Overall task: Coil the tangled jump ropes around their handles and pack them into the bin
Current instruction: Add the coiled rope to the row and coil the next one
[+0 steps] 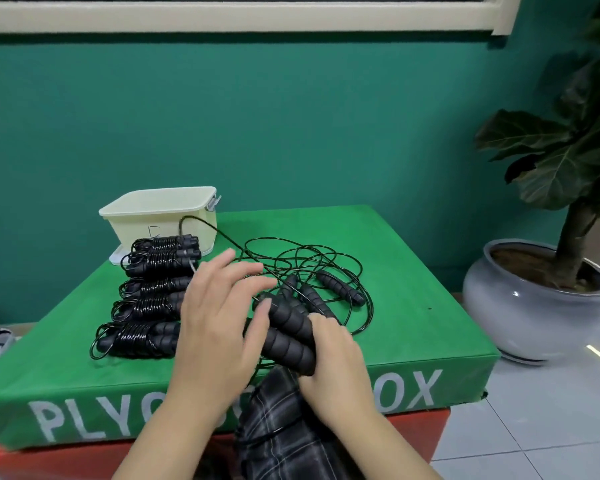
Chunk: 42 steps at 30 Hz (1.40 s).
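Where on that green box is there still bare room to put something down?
The green padded box is bare along its right side, beyond the loose black rope tangle, and at the near-left corner before the coiled black ropes. The left strip up to the cream plastic bin and the middle are crowded.

A green box (413, 271) with white letters on its front side holds black jump ropes. Along its left edge lie 5 coiled ropes (149, 299) in a row, each wound round its handles. At the far left corner stands a cream bin (160, 216). Near the front edge the right hand (333, 362) grips 2 black handles (288, 336) side by side — the left hand (219, 327) is spread flat, fingers touching them. Behind lies a loose tangle of rope (309, 265). A potted plant (541, 299) stands on the floor to the right.
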Each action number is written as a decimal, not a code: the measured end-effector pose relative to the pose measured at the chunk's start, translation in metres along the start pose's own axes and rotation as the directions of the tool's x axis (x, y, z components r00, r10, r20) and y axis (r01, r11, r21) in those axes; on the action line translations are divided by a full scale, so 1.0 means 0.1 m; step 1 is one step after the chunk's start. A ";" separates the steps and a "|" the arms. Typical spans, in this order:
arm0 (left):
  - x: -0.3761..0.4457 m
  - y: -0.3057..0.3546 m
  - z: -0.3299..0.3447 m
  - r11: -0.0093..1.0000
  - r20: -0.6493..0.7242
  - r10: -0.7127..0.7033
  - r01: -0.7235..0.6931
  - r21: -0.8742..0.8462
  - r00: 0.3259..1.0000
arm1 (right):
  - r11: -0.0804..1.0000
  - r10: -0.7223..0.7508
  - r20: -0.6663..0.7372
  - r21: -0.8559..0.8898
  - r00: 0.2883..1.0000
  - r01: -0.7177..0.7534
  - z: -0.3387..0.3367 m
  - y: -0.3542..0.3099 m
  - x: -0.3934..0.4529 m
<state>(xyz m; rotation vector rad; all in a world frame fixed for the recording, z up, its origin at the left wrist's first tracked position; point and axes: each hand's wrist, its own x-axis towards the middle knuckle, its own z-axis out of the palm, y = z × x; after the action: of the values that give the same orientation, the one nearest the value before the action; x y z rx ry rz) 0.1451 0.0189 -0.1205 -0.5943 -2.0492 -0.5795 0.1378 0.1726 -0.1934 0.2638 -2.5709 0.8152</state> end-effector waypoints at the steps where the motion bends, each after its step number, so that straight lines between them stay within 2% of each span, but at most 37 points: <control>1: 0.00 -0.02 0.00 1.000 0.083 -0.015 0.014 0.012 0.996 | 0.996 -0.051 -0.024 -0.074 0.998 0.049 -0.06 0.03 0.03; 5: -0.13 -0.08 0.10 0.989 0.317 -0.140 0.116 0.093 0.938 | 0.939 -0.236 -0.100 -0.278 0.967 0.201 -0.24 0.25 0.07; 8: -0.23 -0.05 0.18 0.963 0.494 -0.267 0.244 0.112 0.828 | 0.899 -0.310 -0.095 -0.354 0.946 0.258 -0.40 0.44 0.07; 12: -0.37 0.01 0.29 0.970 0.616 -0.240 0.205 0.129 0.750 | 0.890 -0.334 -0.078 -0.356 0.939 0.287 -0.50 0.63 0.08; 14: -0.40 0.02 0.32 0.975 0.601 -0.220 0.180 0.127 0.768 | 0.901 -0.326 -0.077 -0.326 0.942 0.285 -0.51 0.69 0.08; 17: -0.44 -0.06 0.32 0.984 0.510 -0.175 0.142 0.103 0.842 | 0.911 -0.314 -0.051 -0.300 0.948 0.285 -0.53 0.80 0.03; 22: -0.45 -0.27 0.27 0.990 0.480 -0.103 0.041 0.138 0.871 | 0.955 -0.206 -0.034 -0.226 0.978 0.193 -0.47 1.09 -0.19; 26: -0.50 -0.29 0.31 0.992 0.533 -0.125 0.101 0.075 0.837 | 0.981 -0.103 -0.079 -0.174 0.991 0.088 -0.47 1.25 -0.25; 31: -0.43 -0.09 0.31 0.983 0.576 -0.152 0.185 0.001 0.803 | 0.974 -0.073 -0.118 -0.224 0.990 0.045 -0.52 1.30 -0.24; 34: -0.33 0.08 0.35 0.985 0.681 -0.144 0.173 0.027 0.718 | 0.960 -0.097 -0.123 -0.275 0.988 0.060 -0.51 1.26 -0.23; 37: -0.30 0.26 0.45 0.991 0.734 -0.126 0.109 0.072 0.668 | 0.955 -0.143 -0.119 -0.277 0.983 0.106 -0.50 1.15 -0.22; 39: -0.31 0.33 0.49 0.991 0.743 -0.135 0.096 0.095 0.656 | 0.953 -0.171 -0.119 -0.274 0.978 0.133 -0.51 1.08 -0.22; 42: -0.32 0.32 0.47 0.987 0.719 -0.161 0.118 0.110 0.676 | 0.955 -0.201 -0.098 -0.241 0.975 0.173 -0.55 1.03 -0.21</control>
<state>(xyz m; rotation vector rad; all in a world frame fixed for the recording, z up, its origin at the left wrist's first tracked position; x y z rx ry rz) 0.1503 0.0655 -0.1650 -0.7117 -2.8850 -0.3942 0.1440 0.2886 -0.2145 0.3673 -2.4513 0.4433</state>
